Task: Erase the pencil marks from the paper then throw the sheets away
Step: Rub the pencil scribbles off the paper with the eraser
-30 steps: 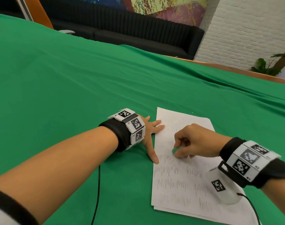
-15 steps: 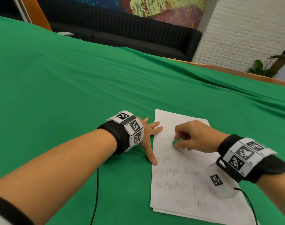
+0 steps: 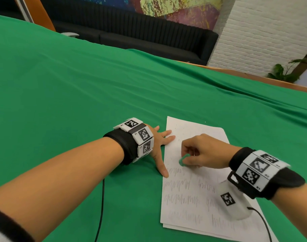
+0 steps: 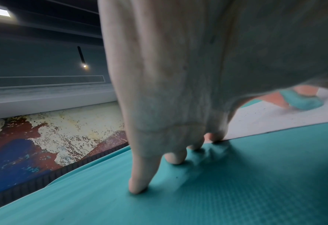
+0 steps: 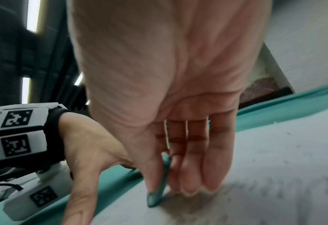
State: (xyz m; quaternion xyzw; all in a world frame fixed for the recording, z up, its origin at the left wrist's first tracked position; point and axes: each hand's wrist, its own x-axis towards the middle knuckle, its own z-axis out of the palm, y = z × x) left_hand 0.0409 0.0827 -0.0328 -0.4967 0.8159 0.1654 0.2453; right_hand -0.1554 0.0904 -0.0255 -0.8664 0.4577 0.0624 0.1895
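Note:
A small stack of white paper sheets [image 3: 189, 203] lies on the green cloth, its lower part covered with grey pencil scribbles and its upper part nearly blank. My right hand [image 3: 200, 152] pinches a small green eraser [image 3: 183, 160] between thumb and fingers and presses its tip onto the top sheet [image 5: 274, 167] just above the first row of scribbles. In the right wrist view the eraser [image 5: 159, 187] stands on edge on the paper. My left hand [image 3: 159, 145] lies flat with fingers spread, fingertips [image 4: 138, 185] on the cloth and at the sheet's left edge [image 4: 274, 120].
The green cloth [image 3: 79, 95] covers the whole table. A wooden table edge [image 3: 254, 75] runs along the far right. A black sofa [image 3: 131, 37] and a white brick wall [image 3: 264, 32] stand beyond. Black cables [image 3: 101, 212] trail from both wristbands.
My right hand has slid the eraser a little up and left across the sheet, then back down toward the scribbles. The left hand has stayed flat at the paper's edge.

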